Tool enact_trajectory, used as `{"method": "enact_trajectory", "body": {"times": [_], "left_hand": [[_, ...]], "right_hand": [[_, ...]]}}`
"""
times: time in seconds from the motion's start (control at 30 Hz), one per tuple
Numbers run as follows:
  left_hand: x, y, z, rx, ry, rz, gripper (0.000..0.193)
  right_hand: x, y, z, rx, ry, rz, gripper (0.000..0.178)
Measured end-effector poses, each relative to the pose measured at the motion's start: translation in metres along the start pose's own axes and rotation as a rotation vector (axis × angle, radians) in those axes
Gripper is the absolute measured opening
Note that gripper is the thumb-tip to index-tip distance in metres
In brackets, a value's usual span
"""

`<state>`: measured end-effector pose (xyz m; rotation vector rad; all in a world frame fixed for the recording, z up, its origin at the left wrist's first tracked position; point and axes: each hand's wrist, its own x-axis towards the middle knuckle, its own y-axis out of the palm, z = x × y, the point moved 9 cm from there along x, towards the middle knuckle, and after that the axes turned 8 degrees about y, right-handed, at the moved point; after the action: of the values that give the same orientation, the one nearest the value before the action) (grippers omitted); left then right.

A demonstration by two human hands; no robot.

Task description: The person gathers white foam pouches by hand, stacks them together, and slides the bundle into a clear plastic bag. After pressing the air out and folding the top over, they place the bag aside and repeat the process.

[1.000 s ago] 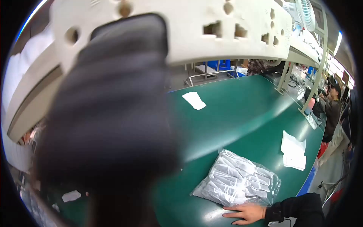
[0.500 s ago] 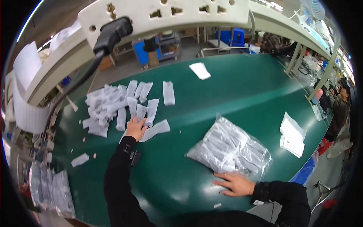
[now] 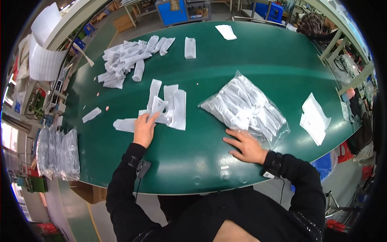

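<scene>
My left hand rests on a loose group of slim white translucent sleeves on the green table. Its fingers are stretched forward over the sleeves' near ends, pressing them to the surface; what is under the fingertips is hidden. One sleeve pokes out to the left of the hand. My right hand lies with fingers spread at the near edge of a clear plastic bag, touching or nearly touching it. Several similar white packets fill this bag. Farther off, a heap of the same sleeves is piled at the left.
A single sleeve lies beyond the group, another at the left. White papers sit at the far edge, and more white sheets at the right. Filled clear bags stand by the left edge. A shelf frame rises at right.
My left hand has drawn several sleeves toward me, away from the heap. The right hand stays spread beside the bag. The view has tilted down, and the power strip is out of it.
</scene>
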<state>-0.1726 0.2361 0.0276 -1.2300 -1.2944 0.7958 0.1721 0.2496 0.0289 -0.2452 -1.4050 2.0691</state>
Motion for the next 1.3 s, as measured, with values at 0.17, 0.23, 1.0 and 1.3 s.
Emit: {"method": "enact_trajectory", "body": {"times": [0.17, 0.23, 1.0, 1.3], "left_hand": [[-0.024, -0.01, -0.011, -0.233, -0.075, -0.128, 0.046], [-0.039, -0.016, -0.018, -0.202, -0.173, -0.121, 0.047], [-0.145, -0.035, -0.121, -0.253, -0.086, -0.047, 0.056], [-0.139, -0.005, -0.112, -0.2, -0.186, -0.105, 0.037]], "right_hand": [[0.034, 0.012, 0.032, -0.099, 0.125, 0.06, 0.029], [0.072, 0.004, 0.056, -0.004, 0.055, -0.082, 0.02], [0.157, 0.029, 0.03, -0.046, 0.179, -0.086, 0.019], [0.185, 0.059, 0.003, 0.573, 0.241, -0.134, 0.028]]}}
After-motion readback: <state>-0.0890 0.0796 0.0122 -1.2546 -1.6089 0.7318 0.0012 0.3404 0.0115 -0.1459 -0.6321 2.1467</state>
